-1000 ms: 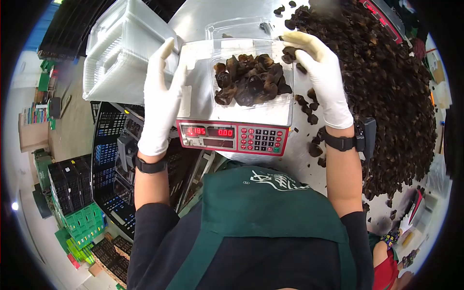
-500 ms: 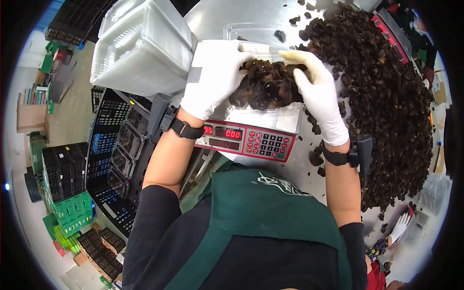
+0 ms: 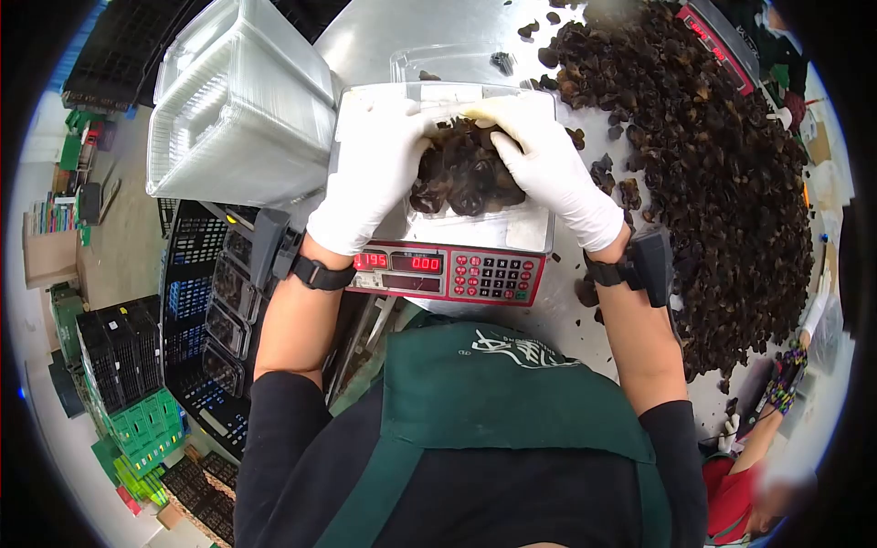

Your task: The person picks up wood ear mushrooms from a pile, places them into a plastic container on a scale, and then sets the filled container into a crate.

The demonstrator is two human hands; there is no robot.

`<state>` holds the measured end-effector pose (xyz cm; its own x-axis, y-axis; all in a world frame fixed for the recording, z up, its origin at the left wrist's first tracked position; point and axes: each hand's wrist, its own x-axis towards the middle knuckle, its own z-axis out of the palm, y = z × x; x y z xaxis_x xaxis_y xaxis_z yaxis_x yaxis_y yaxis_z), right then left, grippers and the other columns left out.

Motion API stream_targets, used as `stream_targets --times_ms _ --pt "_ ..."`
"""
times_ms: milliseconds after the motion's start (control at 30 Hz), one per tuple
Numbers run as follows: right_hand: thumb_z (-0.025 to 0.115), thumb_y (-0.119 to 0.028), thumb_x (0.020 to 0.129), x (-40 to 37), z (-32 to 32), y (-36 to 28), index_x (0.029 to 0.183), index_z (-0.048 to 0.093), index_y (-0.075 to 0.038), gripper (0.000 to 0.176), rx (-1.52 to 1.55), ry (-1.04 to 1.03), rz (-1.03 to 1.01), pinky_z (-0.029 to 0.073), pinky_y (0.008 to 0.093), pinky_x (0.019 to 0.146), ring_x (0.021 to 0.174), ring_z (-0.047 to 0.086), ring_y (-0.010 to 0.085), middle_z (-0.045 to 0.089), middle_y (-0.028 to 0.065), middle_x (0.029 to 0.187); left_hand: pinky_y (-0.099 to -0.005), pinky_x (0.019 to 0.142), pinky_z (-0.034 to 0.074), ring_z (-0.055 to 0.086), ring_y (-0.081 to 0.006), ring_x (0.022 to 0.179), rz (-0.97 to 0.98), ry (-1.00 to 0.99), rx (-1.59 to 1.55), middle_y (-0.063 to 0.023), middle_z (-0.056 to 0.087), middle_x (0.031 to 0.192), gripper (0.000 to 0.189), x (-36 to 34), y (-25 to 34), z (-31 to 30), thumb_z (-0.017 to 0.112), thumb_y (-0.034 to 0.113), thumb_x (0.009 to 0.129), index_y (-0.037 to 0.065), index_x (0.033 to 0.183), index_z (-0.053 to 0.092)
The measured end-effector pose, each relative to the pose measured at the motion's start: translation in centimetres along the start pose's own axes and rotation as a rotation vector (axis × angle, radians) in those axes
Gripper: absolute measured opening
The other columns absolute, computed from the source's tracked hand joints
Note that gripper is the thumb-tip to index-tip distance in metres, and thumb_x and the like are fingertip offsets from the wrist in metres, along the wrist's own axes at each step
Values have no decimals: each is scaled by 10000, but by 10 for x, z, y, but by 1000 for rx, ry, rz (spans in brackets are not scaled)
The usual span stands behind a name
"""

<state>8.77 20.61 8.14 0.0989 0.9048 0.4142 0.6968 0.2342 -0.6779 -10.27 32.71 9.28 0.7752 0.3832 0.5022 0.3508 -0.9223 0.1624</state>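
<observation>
On the scale (image 3: 429,283), a heap of dark wood ear mushrooms (image 3: 468,169) sits in a clear plastic tray, whose near edge shows below the heap. My left hand (image 3: 379,164), in a white glove, curls round the left side of the heap with its thumb against the mushrooms. Also gloved in white, my right hand (image 3: 544,169) cups the right side, fingers over the far edge and thumb pressed onto the heap. The fingertips of both hands nearly meet at the far side and are partly hidden. The scale's red digits are lit.
A tall stack of clear trays (image 3: 242,119) stands at the left. A large pile of loose mushrooms (image 3: 722,201) covers the right side of the metal table. Filled trays lie in a black crate (image 3: 196,274). Another scale (image 3: 717,46) and a co-worker's arm (image 3: 758,438) appear at right.
Both hands have drawn closer together over the heap, the right one moving inward. The whole view has shifted slightly. The co-worker's arm at lower right has moved.
</observation>
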Motion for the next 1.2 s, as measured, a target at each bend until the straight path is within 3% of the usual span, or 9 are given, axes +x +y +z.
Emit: stream_targets --times_ms 167,400,600,700,767,867,967,1100,1200 --pt "558 -32 903 0 -6 2 1213 644 -114 332 -168 15 -78 469 395 941 1047 609 312 662 117 1166 -329 721 522 676 -268 804 -471 -107 -360 -101 710 857 157 -3 2 -31 760 87 769 46 920 744" --pt "594 -58 892 4 -19 -13 1197 655 -115 316 -265 137 -180 512 345 837 987 635 293 671 106 1160 -278 714 504 631 -126 758 -692 -171 -725 -50 710 827 167 -6 2 -42 759 70 795 5 947 735" --pt "654 -68 895 3 -41 -45 1192 673 -82 298 125 -3 156 521 269 796 891 652 138 685 50 1049 -246 797 483 612 -87 841 -399 -94 -661 -17 720 897 142 8 22 -52 776 79 819 5 936 743" --pt "692 -142 905 5 -46 -63 1142 686 -30 262 546 -50 322 515 249 734 815 642 93 714 46 954 -277 723 495 619 -156 749 -256 -66 -683 -58 694 851 150 32 45 -65 784 126 786 20 881 739" --pt "676 -143 931 0 -54 -58 1106 688 2 227 595 27 341 510 216 723 775 635 79 715 53 921 -239 763 474 601 -79 810 -292 -139 -632 -10 699 853 140 39 54 -76 794 103 811 23 914 745" --pt "655 -152 941 -26 -81 -45 1070 682 0 201 545 170 425 503 228 698 748 627 87 708 57 905 -241 711 464 583 -80 772 -293 -67 -515 0 673 818 173 33 37 -77 756 188 866 27 925 734" --pt "562 -182 982 -83 -102 4 1143 595 -6 240 977 185 468 507 239 679 849 628 141 680 150 1110 -256 737 489 613 -90 795 -430 -57 -442 -35 696 856 236 18 7 -70 711 243 910 30 1007 729" --pt "582 -225 965 -138 -103 18 1254 576 -12 359 1119 245 573 489 192 615 920 588 139 629 153 1238 -277 788 515 666 -140 852 -553 -106 -388 -86 723 943 305 14 -22 -46 672 279 929 58 1137 706" --pt "593 -237 960 -149 -90 20 1240 592 9 373 1132 308 665 424 171 558 809 547 96 650 91 1088 -284 777 519 664 -159 831 -503 -119 -168 -96 716 963 354 22 -36 -17 665 289 920 77 1203 673"
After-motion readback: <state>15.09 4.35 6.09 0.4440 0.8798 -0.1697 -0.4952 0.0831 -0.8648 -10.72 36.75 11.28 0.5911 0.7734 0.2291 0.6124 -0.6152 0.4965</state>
